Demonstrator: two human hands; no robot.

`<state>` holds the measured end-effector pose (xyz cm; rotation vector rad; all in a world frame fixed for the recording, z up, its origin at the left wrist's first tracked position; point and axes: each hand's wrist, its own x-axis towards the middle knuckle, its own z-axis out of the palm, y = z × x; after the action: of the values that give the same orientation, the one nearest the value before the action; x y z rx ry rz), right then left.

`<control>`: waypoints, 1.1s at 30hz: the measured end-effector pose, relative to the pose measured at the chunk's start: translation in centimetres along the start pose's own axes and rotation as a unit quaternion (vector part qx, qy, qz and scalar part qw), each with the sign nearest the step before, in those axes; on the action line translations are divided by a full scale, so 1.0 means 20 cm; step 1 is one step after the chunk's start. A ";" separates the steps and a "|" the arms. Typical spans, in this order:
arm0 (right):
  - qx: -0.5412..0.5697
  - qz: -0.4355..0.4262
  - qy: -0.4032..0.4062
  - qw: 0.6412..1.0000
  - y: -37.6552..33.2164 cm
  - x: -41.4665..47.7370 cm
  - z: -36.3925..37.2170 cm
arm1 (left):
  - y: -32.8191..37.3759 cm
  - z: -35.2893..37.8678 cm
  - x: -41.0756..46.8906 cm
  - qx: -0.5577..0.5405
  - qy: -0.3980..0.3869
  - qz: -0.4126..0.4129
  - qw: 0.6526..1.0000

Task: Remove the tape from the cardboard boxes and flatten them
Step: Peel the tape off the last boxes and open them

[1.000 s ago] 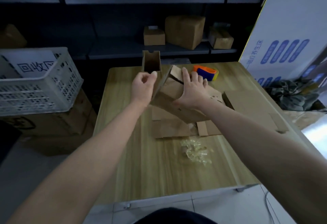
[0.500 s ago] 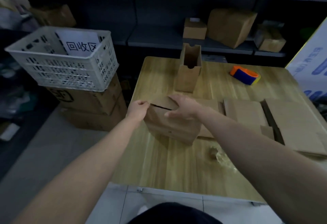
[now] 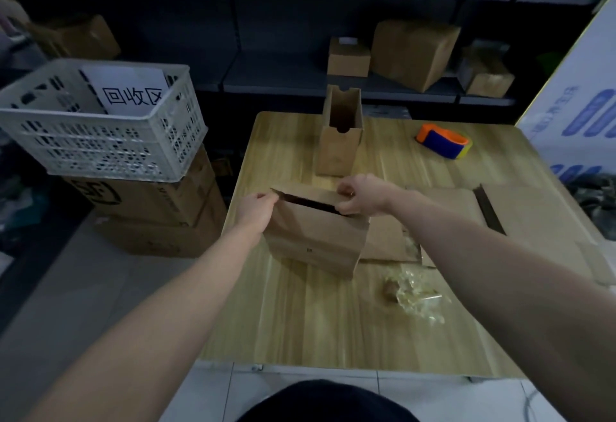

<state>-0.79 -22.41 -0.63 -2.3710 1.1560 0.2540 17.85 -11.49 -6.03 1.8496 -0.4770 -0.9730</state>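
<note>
Pinching left top corner of half-collapsed cardboard box (image 3: 316,241) with left hand (image 3: 258,210), gripping upper flap edge with right hand (image 3: 358,196). Holding it upright on surface (image 3: 300,321), near left edge, just in front of narrow open box (image 3: 340,141). Risking tearing flap if pulling unevenly; risking shoving box off left edge when pressing flat; possibly catching crumpled tape wad (image 3: 413,291) lying nearby. Not seeing any tape on box.

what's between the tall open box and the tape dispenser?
Nothing: the head view shows only bare wooden table between the tall open box and the tape dispenser.
</note>
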 end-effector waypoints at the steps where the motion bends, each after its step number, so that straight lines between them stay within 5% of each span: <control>1: 0.020 -0.006 0.011 1.000 0.00 0.00 -0.01 | 0.02 0.00 -0.01 -0.006 -0.006 -0.011 1.000; 9: 0.028 -0.025 0.101 0.994 -0.04 -0.01 -0.04 | 0.12 -0.04 0.00 0.016 -0.034 -0.078 0.996; 15: -0.021 -0.061 0.144 0.987 -0.12 -0.01 -0.05 | 0.22 -0.07 0.02 0.291 -0.062 -0.030 0.954; 20: -0.027 -0.082 0.167 0.982 -0.18 -0.02 -0.05 | 0.21 -0.07 0.01 0.434 -0.001 0.053 0.899; 27: 0.151 0.046 0.261 0.952 -0.12 0.04 -0.03 | 0.14 -0.09 0.01 0.288 0.069 0.084 0.951; 33: 0.269 0.075 0.201 0.939 -0.14 0.05 0.04 | 0.10 -0.12 0.01 0.126 0.111 0.110 0.980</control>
<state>2.17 -21.22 -0.78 -1.8891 1.3755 -0.4702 19.95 -11.20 -3.84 2.0506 -0.6762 -0.5688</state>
